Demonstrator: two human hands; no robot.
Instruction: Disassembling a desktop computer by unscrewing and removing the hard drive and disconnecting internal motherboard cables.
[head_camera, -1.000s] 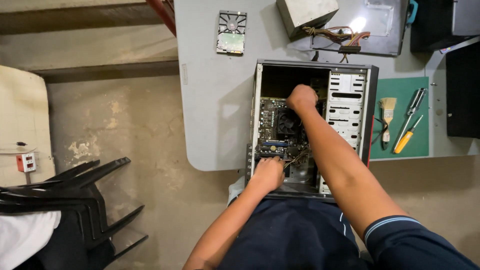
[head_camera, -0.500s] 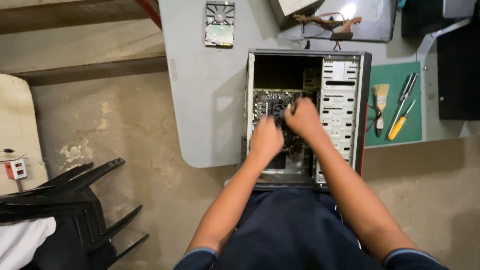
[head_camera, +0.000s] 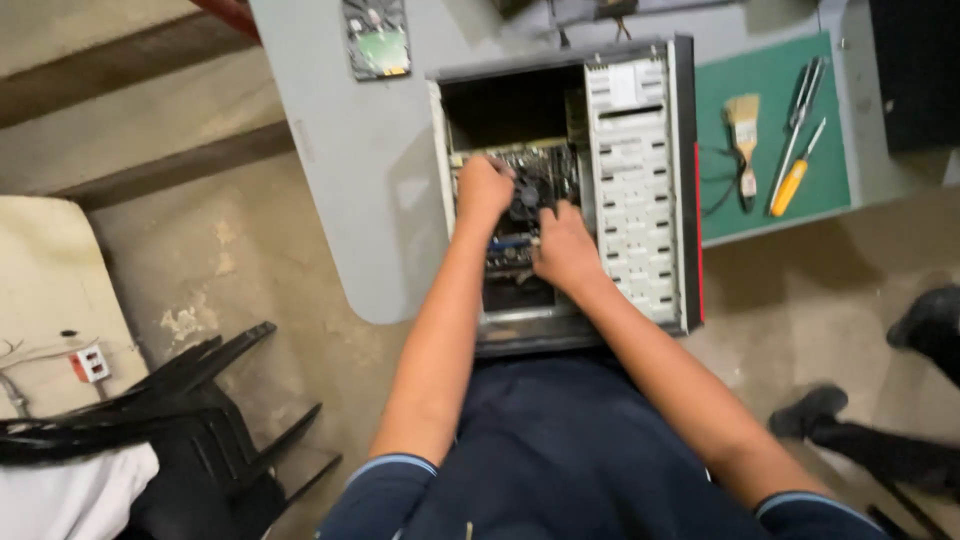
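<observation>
An open computer case (head_camera: 640, 190) lies on its side on a grey table (head_camera: 350, 200), with the motherboard (head_camera: 515, 250) showing inside. My left hand (head_camera: 483, 190) is curled at the board's upper left, beside the black cooler fan (head_camera: 527, 192). My right hand (head_camera: 563, 250) rests lower on the board, fingers bent down near a blue slot. What the fingers grip is hidden. The white perforated drive cage (head_camera: 632, 150) stands right of both hands.
A bare hard drive (head_camera: 377, 40) lies on the table's far left. A green mat (head_camera: 770, 140) holds a brush (head_camera: 743, 125) and two screwdrivers (head_camera: 795, 150). Stacked black chairs (head_camera: 200, 410) stand at left. Another person's dark shoes (head_camera: 925, 320) are at right.
My left hand has moved up from the case's near end to the board's upper left. My right hand came down from the fan to the lower board. The view shifted closer.
</observation>
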